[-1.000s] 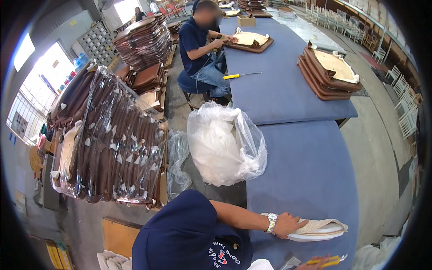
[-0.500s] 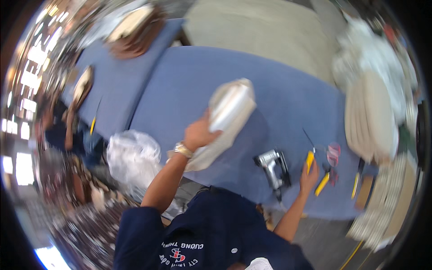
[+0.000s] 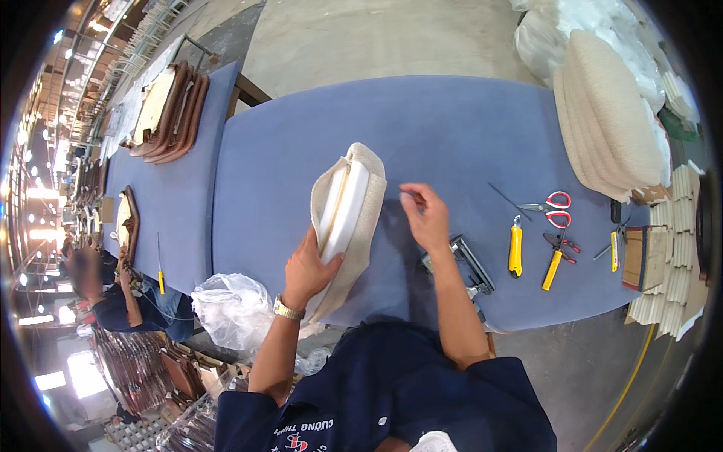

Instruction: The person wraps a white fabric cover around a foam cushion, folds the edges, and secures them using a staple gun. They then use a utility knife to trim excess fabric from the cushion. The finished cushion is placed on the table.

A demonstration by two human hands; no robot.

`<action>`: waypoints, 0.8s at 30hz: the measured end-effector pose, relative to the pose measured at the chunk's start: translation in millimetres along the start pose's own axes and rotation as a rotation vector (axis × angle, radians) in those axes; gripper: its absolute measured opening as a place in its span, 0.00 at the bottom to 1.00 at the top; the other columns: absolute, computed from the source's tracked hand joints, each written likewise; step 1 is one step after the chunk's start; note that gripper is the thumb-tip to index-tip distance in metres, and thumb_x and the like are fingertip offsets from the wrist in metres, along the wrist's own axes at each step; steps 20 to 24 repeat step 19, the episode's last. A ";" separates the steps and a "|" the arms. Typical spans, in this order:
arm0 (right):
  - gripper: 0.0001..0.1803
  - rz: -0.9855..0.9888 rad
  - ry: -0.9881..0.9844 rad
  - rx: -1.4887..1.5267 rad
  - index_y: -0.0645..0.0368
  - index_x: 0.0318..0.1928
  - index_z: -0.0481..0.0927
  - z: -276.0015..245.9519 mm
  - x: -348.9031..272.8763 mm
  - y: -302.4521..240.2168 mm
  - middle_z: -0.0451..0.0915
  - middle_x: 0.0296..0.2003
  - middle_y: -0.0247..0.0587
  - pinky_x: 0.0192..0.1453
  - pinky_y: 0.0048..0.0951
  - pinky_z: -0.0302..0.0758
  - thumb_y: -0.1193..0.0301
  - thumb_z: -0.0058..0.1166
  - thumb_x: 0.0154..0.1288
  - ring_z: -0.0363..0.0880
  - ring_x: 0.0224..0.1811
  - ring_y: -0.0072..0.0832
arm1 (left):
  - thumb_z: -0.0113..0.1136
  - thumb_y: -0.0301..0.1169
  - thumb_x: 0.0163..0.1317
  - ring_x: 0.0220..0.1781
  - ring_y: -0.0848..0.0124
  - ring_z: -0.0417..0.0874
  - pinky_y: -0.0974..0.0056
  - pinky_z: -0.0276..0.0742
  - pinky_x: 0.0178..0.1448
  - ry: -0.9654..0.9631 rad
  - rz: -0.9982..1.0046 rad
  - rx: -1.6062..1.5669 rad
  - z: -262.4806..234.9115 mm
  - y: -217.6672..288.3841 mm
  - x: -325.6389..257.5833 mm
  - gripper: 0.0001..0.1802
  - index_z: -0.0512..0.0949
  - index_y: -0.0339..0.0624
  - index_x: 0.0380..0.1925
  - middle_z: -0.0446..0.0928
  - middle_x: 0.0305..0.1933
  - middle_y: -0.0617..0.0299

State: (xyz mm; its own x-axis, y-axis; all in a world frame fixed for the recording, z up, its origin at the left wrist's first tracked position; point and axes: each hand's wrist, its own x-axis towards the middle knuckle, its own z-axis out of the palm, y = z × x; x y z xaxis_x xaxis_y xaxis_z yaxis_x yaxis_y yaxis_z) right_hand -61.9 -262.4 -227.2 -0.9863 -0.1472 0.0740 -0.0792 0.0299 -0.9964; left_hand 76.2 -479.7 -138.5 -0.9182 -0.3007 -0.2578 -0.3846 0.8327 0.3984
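My left hand [image 3: 307,271] grips a beige fabric-covered cushion [image 3: 367,215] by its near side. The cushion is tilted up on edge above the blue padded table, and white padding [image 3: 352,197] shows in its open side with a thin tan strip along it. Just right of the cushion, my right hand [image 3: 426,220] hovers with fingers loosely bent and nothing visible between them. Behind its forearm lies a staple gun [image 3: 471,264], partly hidden. Farther right, a yellow utility knife [image 3: 515,247] rests near a thin dark rod [image 3: 510,202].
Red-handled scissors [image 3: 553,209], pliers [image 3: 557,256] and another yellow knife [image 3: 614,248] lie at the right. Stacked beige cushions [image 3: 602,113] stand at the far right. A clear plastic bag [image 3: 233,309] sits at the left edge. A co-worker [image 3: 124,294] is by brown cushions.
My right hand has let go of the yellow utility knife and moved left toward the cushion. My left hand has turned the cushion more upright and shifted it slightly left. The view has swung.
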 end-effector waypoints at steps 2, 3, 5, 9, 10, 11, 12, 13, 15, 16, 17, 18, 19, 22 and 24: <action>0.14 -0.040 0.005 -0.030 0.61 0.53 0.83 18.6 17.5 -14.1 0.85 0.48 0.46 0.51 0.31 0.82 0.69 0.61 0.71 0.87 0.47 0.34 | 0.71 0.44 0.57 0.53 0.44 0.86 0.46 0.83 0.53 0.020 0.024 0.008 8.6 10.3 -7.2 0.53 0.56 0.38 0.78 0.81 0.58 0.41; 0.15 -0.060 0.006 -0.046 0.61 0.54 0.83 25.7 21.7 -18.7 0.85 0.49 0.47 0.52 0.33 0.82 0.69 0.62 0.71 0.87 0.49 0.36 | 0.71 0.44 0.57 0.52 0.45 0.86 0.46 0.83 0.53 0.029 0.029 0.001 12.2 15.2 -9.8 0.54 0.55 0.38 0.78 0.81 0.57 0.42; 0.20 -0.039 0.040 -0.061 0.62 0.58 0.80 38.1 26.9 -20.7 0.84 0.51 0.48 0.55 0.36 0.82 0.67 0.63 0.70 0.85 0.52 0.39 | 0.71 0.43 0.57 0.49 0.47 0.86 0.47 0.83 0.52 0.076 0.080 -0.018 17.3 21.6 -12.8 0.54 0.54 0.39 0.79 0.81 0.53 0.45; 0.27 0.062 0.047 -0.036 0.62 0.66 0.72 52.5 18.8 -14.3 0.82 0.56 0.54 0.62 0.39 0.78 0.68 0.59 0.69 0.84 0.56 0.42 | 0.71 0.46 0.59 0.50 0.48 0.87 0.49 0.83 0.53 0.050 0.177 -0.043 18.6 27.5 -28.8 0.52 0.57 0.39 0.78 0.80 0.56 0.43; 0.28 0.060 0.086 -0.015 0.62 0.67 0.71 55.1 13.9 -12.1 0.81 0.57 0.54 0.63 0.39 0.78 0.69 0.58 0.69 0.84 0.56 0.42 | 0.70 0.45 0.61 0.51 0.49 0.87 0.51 0.83 0.54 0.037 0.245 -0.073 16.6 27.5 -36.0 0.49 0.60 0.38 0.77 0.81 0.57 0.42; 0.28 0.110 0.105 -0.006 0.62 0.68 0.69 50.7 10.9 -9.7 0.81 0.57 0.52 0.63 0.36 0.78 0.76 0.54 0.68 0.83 0.57 0.38 | 0.69 0.45 0.62 0.53 0.51 0.87 0.52 0.82 0.56 0.022 0.313 -0.102 15.2 27.2 -40.4 0.46 0.62 0.37 0.76 0.81 0.58 0.40; 0.28 0.112 0.106 0.081 0.63 0.68 0.69 47.3 7.0 -9.3 0.81 0.58 0.50 0.63 0.35 0.77 0.78 0.54 0.67 0.82 0.58 0.36 | 0.67 0.47 0.65 0.54 0.52 0.87 0.53 0.82 0.56 -0.104 0.256 -0.247 12.9 21.1 -38.3 0.43 0.65 0.37 0.74 0.81 0.59 0.40; 0.28 0.118 0.108 0.173 0.63 0.68 0.70 44.3 2.8 -9.7 0.81 0.58 0.49 0.63 0.34 0.77 0.80 0.54 0.67 0.82 0.59 0.34 | 0.66 0.49 0.67 0.55 0.54 0.87 0.54 0.82 0.57 -0.232 0.200 -0.387 7.9 11.1 -28.0 0.40 0.68 0.36 0.73 0.81 0.61 0.40; 0.27 0.229 0.029 0.308 0.65 0.68 0.70 39.9 -7.5 -35.4 0.79 0.60 0.44 0.68 0.32 0.73 0.84 0.50 0.68 0.78 0.63 0.30 | 0.56 0.50 0.76 0.62 0.58 0.85 0.59 0.79 0.62 -0.183 0.046 -0.809 25.1 -15.7 -2.3 0.33 0.74 0.35 0.69 0.81 0.64 0.43; 0.27 0.194 0.015 0.308 0.65 0.68 0.70 38.1 -13.8 -39.7 0.79 0.60 0.44 0.68 0.32 0.73 0.84 0.51 0.69 0.78 0.63 0.29 | 0.55 0.52 0.77 0.64 0.56 0.84 0.59 0.77 0.66 -0.032 0.029 -0.812 33.4 -18.9 15.8 0.35 0.72 0.36 0.71 0.81 0.65 0.44; 0.27 0.155 0.002 0.304 0.64 0.68 0.69 37.6 -18.3 -45.3 0.79 0.60 0.43 0.69 0.31 0.73 0.84 0.51 0.69 0.77 0.64 0.29 | 0.53 0.54 0.77 0.66 0.55 0.83 0.59 0.75 0.70 0.120 0.014 -0.815 39.4 -18.2 34.9 0.36 0.69 0.37 0.73 0.80 0.66 0.46; 0.27 0.115 -0.019 0.306 0.64 0.69 0.69 41.2 -21.9 -50.3 0.79 0.60 0.43 0.69 0.31 0.72 0.83 0.52 0.69 0.77 0.64 0.29 | 0.52 0.53 0.78 0.72 0.58 0.75 0.60 0.66 0.76 0.113 -0.026 -0.840 52.7 -23.9 51.1 0.36 0.66 0.40 0.75 0.75 0.70 0.45; 0.28 0.049 -0.057 0.313 0.64 0.70 0.69 46.5 -26.3 -50.8 0.79 0.62 0.44 0.70 0.30 0.71 0.82 0.55 0.69 0.76 0.65 0.29 | 0.51 0.52 0.79 0.78 0.61 0.68 0.60 0.57 0.82 0.108 -0.071 -0.871 73.6 -31.1 64.8 0.36 0.63 0.43 0.78 0.70 0.75 0.45; 0.28 0.049 -0.057 0.313 0.64 0.70 0.69 46.5 -26.3 -50.8 0.79 0.62 0.44 0.70 0.30 0.71 0.82 0.55 0.69 0.76 0.65 0.29 | 0.51 0.52 0.79 0.78 0.61 0.68 0.60 0.57 0.82 0.108 -0.071 -0.871 73.6 -31.1 64.8 0.36 0.63 0.43 0.78 0.70 0.75 0.45; 0.28 0.049 -0.057 0.313 0.64 0.70 0.69 46.5 -26.3 -50.8 0.79 0.62 0.44 0.70 0.30 0.71 0.82 0.55 0.69 0.76 0.65 0.29 | 0.51 0.52 0.79 0.78 0.61 0.68 0.60 0.57 0.82 0.108 -0.071 -0.871 73.6 -31.1 64.8 0.36 0.63 0.43 0.78 0.70 0.75 0.45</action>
